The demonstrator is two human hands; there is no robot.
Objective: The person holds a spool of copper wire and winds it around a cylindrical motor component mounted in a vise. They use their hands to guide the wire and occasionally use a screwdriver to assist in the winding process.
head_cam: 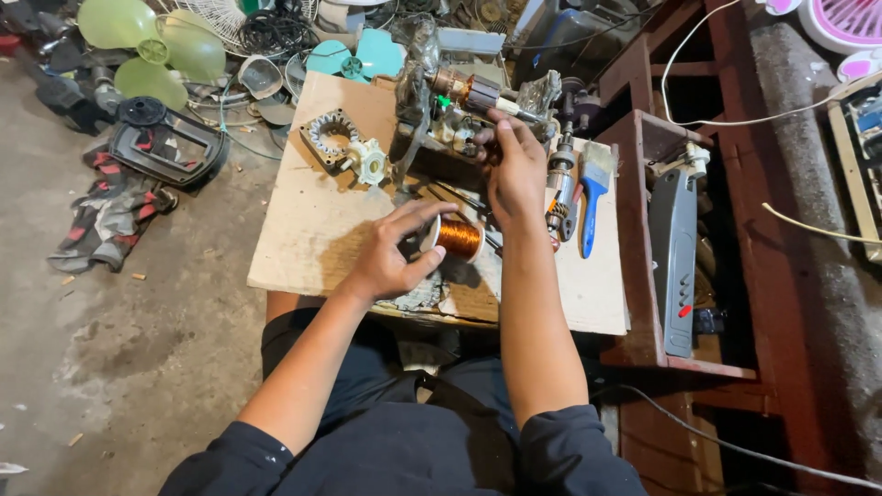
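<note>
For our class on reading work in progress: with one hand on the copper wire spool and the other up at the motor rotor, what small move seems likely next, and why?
Probably drawing wire from the spool up toward the rotor. The left hand has the spool in its grip above the board, and the right hand has its fingertips at the rotor. Whether a strand already joins them cannot be seen.

A cardboard-topped bench (303, 230) carries a stator ring (329, 136), blue paintbrush (593, 188) and motor armature (469, 92).

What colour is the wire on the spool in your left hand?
Coppery orange, on the spool held by the left hand; the head view shows it best.
</note>
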